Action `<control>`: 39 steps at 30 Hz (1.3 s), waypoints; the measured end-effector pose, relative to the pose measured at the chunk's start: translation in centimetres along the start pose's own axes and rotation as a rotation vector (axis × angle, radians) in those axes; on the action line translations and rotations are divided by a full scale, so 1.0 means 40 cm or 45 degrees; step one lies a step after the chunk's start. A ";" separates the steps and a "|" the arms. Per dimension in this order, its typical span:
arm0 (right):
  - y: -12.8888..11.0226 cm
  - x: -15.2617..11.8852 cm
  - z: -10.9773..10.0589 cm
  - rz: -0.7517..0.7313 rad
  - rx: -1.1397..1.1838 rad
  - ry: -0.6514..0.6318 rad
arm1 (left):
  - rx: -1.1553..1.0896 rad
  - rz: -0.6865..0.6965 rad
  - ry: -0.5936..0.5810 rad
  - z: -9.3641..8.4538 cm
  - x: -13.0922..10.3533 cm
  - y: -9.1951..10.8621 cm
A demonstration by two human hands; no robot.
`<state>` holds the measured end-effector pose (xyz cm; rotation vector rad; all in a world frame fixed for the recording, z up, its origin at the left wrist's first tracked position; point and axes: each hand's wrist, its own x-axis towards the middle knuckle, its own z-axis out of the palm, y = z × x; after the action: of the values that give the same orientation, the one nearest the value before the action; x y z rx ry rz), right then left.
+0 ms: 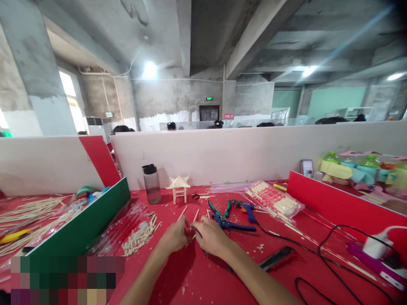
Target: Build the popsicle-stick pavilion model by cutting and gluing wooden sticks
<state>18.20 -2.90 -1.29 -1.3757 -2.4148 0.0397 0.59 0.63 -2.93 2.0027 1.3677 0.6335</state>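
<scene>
My left hand (175, 234) and my right hand (212, 235) meet over the red tabletop, fingers curled in close together. A short pale piece of stick seems to show between the fingertips; the hands hide most of it. Something dark pokes out by my right hand, too covered to name. Just beyond the fingers lie several thin wooden sticks (196, 215). A small house-like model of sticks (179, 188) with a peaked roof stands further back. Right of my hands are green-handled pliers (219, 212), a blue-handled cutting tool (235, 225) and a blue glue gun (247, 208).
A heap of cut stick pieces (141, 237) lies left, near clear plastic wrapping (122, 226). A dark bottle (151, 184) stands behind. Packaged sticks (276, 199), a black box cutter (277, 258), cables and a purple power strip (375, 264) are right. Green (85, 220) and red (346, 209) dividers flank the space.
</scene>
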 end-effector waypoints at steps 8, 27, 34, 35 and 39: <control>0.020 0.010 0.016 0.052 0.171 0.099 | -0.144 -0.005 0.063 -0.002 0.008 -0.005; 0.018 0.034 0.038 0.211 1.416 0.278 | -0.973 0.119 0.277 0.002 0.030 0.041; 0.028 0.033 0.046 0.175 1.330 0.277 | -0.861 0.173 0.346 0.008 0.033 0.030; 0.029 0.033 0.045 0.155 1.328 0.293 | -0.853 0.178 0.346 0.009 0.034 0.029; 0.027 0.030 0.037 0.162 1.323 0.307 | -0.879 0.192 0.294 0.012 0.036 0.022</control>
<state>18.07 -1.10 -2.52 -0.9279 -1.6426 0.9467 1.99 1.64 -2.58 1.5013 0.9341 1.2421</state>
